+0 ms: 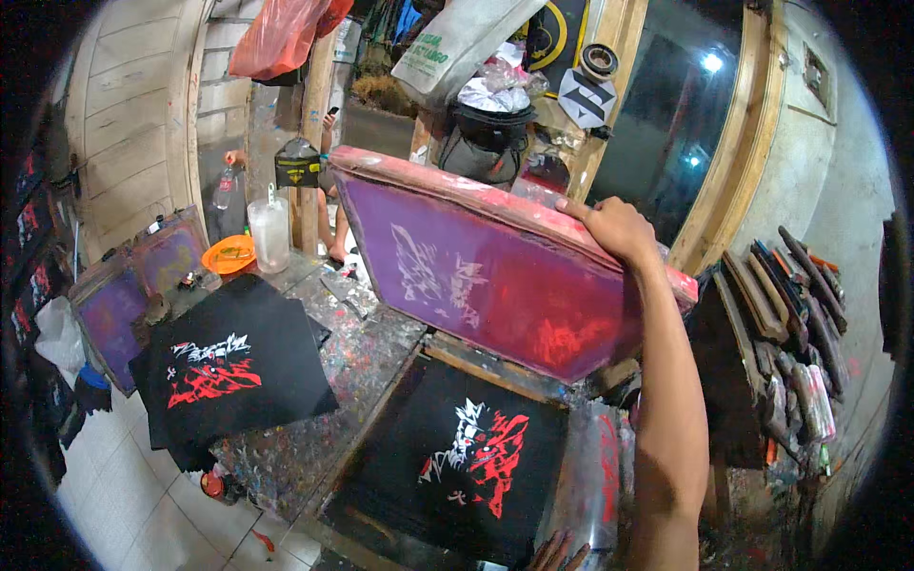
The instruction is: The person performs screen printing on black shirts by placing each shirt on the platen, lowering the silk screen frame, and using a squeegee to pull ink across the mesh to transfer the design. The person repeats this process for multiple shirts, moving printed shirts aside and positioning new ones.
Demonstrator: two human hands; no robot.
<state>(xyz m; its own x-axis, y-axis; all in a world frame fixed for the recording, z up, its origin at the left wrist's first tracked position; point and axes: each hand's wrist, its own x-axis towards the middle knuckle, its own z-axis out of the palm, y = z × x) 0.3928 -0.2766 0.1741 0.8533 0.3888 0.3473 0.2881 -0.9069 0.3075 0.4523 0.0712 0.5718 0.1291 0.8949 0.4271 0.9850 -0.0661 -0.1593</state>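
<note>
My right hand (617, 228) grips the upper edge of a screen printing frame (505, 276), thumb along the top and fingers wrapped over it. The frame is tilted up, its purple-to-red mesh facing me, with pale and red design marks in it. Below it, a black fabric piece (390, 476) with a white and red print lies flat on a board. At the bottom edge my left hand (557, 552) shows only its fingers, stretched out at the near right corner of that fabric. The rest of that hand is out of the picture.
Printed black pieces (276, 352) lie stacked on the paint-spattered table (362, 376) at left. Behind them stand an orange bowl (228, 255) and a plastic cup (269, 238). More screens (109, 314) lean at far left. Squeegees (762, 295) pile up at right.
</note>
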